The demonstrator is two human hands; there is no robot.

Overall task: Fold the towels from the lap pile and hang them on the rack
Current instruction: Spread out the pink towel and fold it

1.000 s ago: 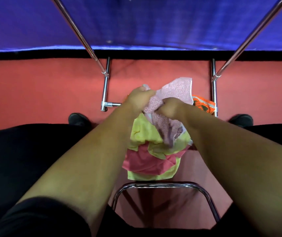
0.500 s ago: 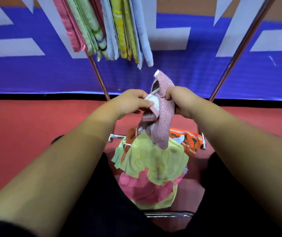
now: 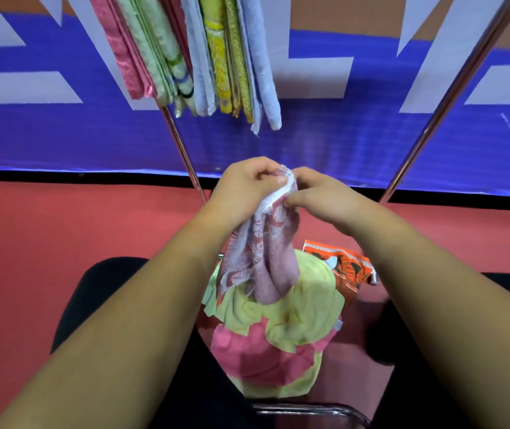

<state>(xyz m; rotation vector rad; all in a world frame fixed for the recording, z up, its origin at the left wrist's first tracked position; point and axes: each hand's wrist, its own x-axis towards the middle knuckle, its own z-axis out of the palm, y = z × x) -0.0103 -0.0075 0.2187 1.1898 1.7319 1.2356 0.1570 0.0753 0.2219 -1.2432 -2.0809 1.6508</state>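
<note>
Head view: we are holding a pink patterned towel (image 3: 266, 258) up in front of us, above the lap pile (image 3: 293, 323). Our left hand (image 3: 247, 187) is pinching its top edge between curled fingers and thumb. Our right hand (image 3: 318, 196), fingers likewise curled, is gripping the same bunched edge just beside it, the two hands nearly touching. The towel is hanging in loose folds, its lower end reaching down in front of the yellow-green cloth topping the pile between our knees. Folded towels (image 3: 216, 57) are hanging close together from the rack (image 3: 430, 125) overhead. An orange printed cloth (image 3: 346, 264) is lying behind the pile.
</note>
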